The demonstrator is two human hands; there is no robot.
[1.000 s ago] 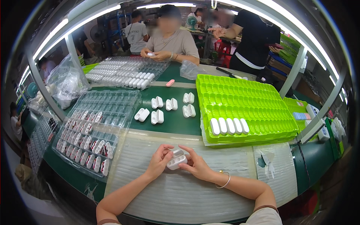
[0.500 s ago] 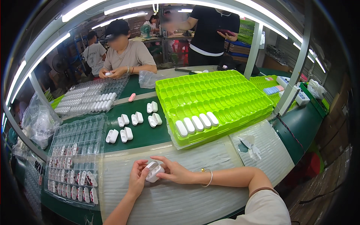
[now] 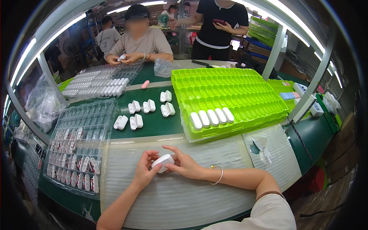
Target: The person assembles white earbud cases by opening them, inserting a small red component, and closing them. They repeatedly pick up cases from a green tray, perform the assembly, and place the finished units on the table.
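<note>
Both of my hands hold a white earbud charging case (image 3: 163, 162) above the padded sheet on the bench. My left hand (image 3: 143, 171) grips its left end with thumb and fingers. From the other side, my right hand (image 3: 187, 165) has its thumb on the near face and its other fingers around the back. A smooth rounded side of the case faces me, and no gap at its lid shows. Farther off, several similar cases (image 3: 136, 122) stand with lids up on the green bench top. In the bright green tray (image 3: 234, 92), several closed white cases (image 3: 212, 117) lie in a row.
At the left lies a clear plastic tray (image 3: 82, 132) with white and red parts. Beyond it, another clear tray (image 3: 126, 74) holds many white pieces near a co-worker (image 3: 143, 42). A pink piece (image 3: 145, 84) lies mid-bench. Metal posts (image 3: 275, 53) rise at the right.
The case had its lid raised and its inside showing; now it looks closed and is turned with its smooth side toward me. The whole view has shifted slightly.
</note>
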